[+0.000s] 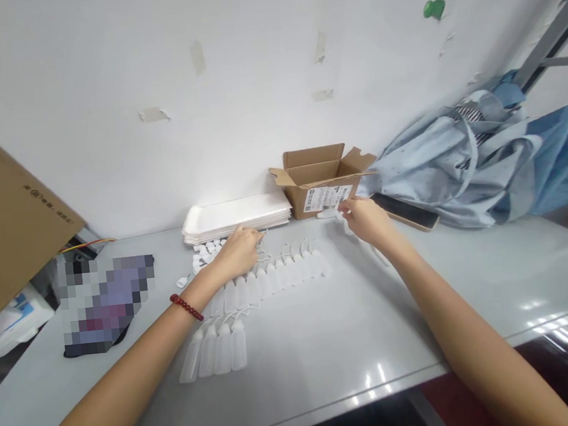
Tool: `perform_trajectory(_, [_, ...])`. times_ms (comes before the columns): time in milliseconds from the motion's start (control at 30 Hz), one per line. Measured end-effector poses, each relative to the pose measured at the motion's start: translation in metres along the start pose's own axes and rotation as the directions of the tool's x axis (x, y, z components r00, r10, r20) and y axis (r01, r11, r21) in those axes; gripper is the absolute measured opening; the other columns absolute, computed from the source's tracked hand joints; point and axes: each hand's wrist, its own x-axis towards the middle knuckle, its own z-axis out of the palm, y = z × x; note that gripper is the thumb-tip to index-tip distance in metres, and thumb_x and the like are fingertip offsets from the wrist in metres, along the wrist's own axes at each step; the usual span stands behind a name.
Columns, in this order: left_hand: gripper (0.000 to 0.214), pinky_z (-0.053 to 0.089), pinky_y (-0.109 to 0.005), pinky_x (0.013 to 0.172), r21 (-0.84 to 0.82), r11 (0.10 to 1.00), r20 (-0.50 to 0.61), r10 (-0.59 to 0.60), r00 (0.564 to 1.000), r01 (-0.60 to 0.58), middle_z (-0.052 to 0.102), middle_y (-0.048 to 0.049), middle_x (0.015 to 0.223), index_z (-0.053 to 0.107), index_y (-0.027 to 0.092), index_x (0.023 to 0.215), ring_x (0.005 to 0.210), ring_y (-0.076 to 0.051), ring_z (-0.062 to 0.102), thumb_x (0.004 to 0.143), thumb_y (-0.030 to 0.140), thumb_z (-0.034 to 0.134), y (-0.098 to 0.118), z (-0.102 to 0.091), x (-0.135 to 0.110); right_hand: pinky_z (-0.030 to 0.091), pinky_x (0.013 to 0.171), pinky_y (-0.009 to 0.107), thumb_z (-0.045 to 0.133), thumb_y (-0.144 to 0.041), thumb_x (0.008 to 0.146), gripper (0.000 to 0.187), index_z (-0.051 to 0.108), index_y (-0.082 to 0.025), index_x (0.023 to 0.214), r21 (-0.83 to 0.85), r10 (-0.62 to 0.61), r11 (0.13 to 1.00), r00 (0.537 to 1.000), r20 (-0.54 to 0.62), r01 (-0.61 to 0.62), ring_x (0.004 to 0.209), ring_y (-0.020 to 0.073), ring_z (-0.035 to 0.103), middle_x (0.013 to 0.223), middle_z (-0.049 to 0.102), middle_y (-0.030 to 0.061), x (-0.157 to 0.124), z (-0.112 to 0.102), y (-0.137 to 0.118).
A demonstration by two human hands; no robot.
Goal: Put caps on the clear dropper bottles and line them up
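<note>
Several small translucent white squeeze bottles lie side by side on the grey table (327, 343), in a long row (274, 274) and a shorter group (217, 350) nearer me. My left hand (237, 252), with a red bead bracelet on the wrist, is curled over the far end of the long row, its fingers closed on something small I cannot make out. My right hand (368, 221) reaches toward the open cardboard box (318, 179), fingers pinched on a small white piece. Loose white caps (202, 255) lie by the left hand.
A stack of white trays (234, 216) rests against the wall beside the box. A dark phone (404, 211) and crumpled light-blue clothing (469, 155) are at the right. A large cardboard box (3, 220) stands at the left, with a dark blurred item (106, 304) on the table.
</note>
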Motion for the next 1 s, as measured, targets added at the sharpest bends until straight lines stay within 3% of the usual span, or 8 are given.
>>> perform_trajectory(200, [0.036,0.045,-0.042,0.092,-0.102,0.991,-0.157,-0.100,0.982,0.085,0.067,-0.0095,0.111,0.066,0.016,0.105,0.108,-0.024,0.054,0.084,0.011,0.038,0.012,-0.020,-0.013,0.041,0.079,0.033,0.041,-0.012,0.092,0.033,0.059,-0.013,0.120,-0.074,-0.075,0.994,0.997,0.023,0.077,0.109,0.0271,0.056,0.118,0.063,0.0160,0.003,0.017,-0.005])
perform_trajectory(400, [0.022,0.051,-0.033,0.072,-0.303,0.926,-0.227,-0.301,0.926,0.226,0.071,-0.0062,0.092,0.069,0.017,0.093,0.077,-0.019,0.064,0.085,0.027,0.051,0.023,-0.033,-0.039,0.036,0.086,0.039,0.039,-0.009,0.090,0.039,0.054,-0.013,0.126,-0.151,-0.139,0.977,0.988,0.072,0.148,0.113,0.0297,0.052,0.123,0.059,0.0169,0.005,0.034,-0.012])
perform_trajectory(467, [0.018,0.050,-0.032,0.072,-0.470,0.838,-0.209,-0.411,0.887,0.278,0.071,-0.0062,0.090,0.068,0.017,0.088,0.078,-0.019,0.065,0.081,0.029,0.058,0.021,-0.034,-0.052,0.036,0.085,0.039,0.040,-0.007,0.087,0.039,0.056,-0.012,0.123,-0.173,-0.131,0.974,0.988,0.078,0.143,0.109,0.0300,0.053,0.121,0.058,0.0182,0.006,0.037,-0.012])
perform_trajectory(533, [0.013,0.049,-0.030,0.078,-0.659,0.688,-0.164,-0.527,0.834,0.305,0.071,-0.0058,0.091,0.068,0.017,0.083,0.086,-0.020,0.064,0.075,0.027,0.066,0.019,-0.035,-0.065,0.036,0.083,0.037,0.042,-0.006,0.085,0.039,0.058,-0.011,0.120,-0.185,-0.128,0.972,0.988,0.086,0.143,0.106,0.0301,0.054,0.118,0.057,0.0191,0.007,0.037,-0.011])
perform_trajectory(667, [0.013,0.048,-0.027,0.076,-0.795,0.504,-0.087,-0.645,0.759,0.338,0.069,-0.0039,0.086,0.068,0.017,0.078,0.083,-0.017,0.062,0.070,0.026,0.072,0.020,-0.042,-0.086,0.036,0.081,0.035,0.043,0.000,0.078,0.044,0.059,-0.010,0.119,-0.180,-0.139,0.972,0.986,0.088,0.153,0.108,0.0307,0.051,0.118,0.058,0.0187,0.006,0.038,-0.012])
perform_trajectory(800, [0.014,0.048,-0.026,0.071,-0.810,0.481,-0.072,-0.649,0.758,0.335,0.068,-0.0031,0.083,0.065,0.017,0.078,0.073,-0.014,0.061,0.072,0.028,0.072,0.028,-0.048,-0.092,0.035,0.083,0.038,0.042,0.004,0.074,0.048,0.059,-0.011,0.116,-0.141,-0.154,0.977,0.985,0.076,0.163,0.108,0.0319,0.050,0.109,0.065,0.0163,0.004,0.037,-0.013])
perform_trajectory(933, [0.014,0.049,-0.027,0.070,-0.783,0.541,-0.094,-0.591,0.801,0.306,0.069,-0.0031,0.082,0.063,0.017,0.083,0.068,-0.013,0.063,0.078,0.028,0.069,0.035,-0.047,-0.092,0.037,0.087,0.045,0.043,-0.003,0.082,0.038,0.058,-0.007,0.117,-0.042,-0.165,0.985,0.986,0.013,0.166,0.109,0.0346,0.052,0.113,0.062,0.0217,0.000,0.027,-0.022])
perform_trajectory(1000, [0.011,0.050,-0.027,0.069,-0.774,0.576,-0.139,-0.561,0.816,0.264,0.068,-0.0030,0.084,0.062,0.018,0.083,0.072,-0.014,0.064,0.080,0.027,0.067,0.037,-0.045,-0.093,0.039,0.090,0.043,0.043,-0.007,0.087,0.035,0.054,-0.007,0.121,0.040,-0.182,0.982,0.983,-0.024,0.183,0.109,0.0312,0.054,0.116,0.060,0.0211,-0.008,0.016,-0.036])
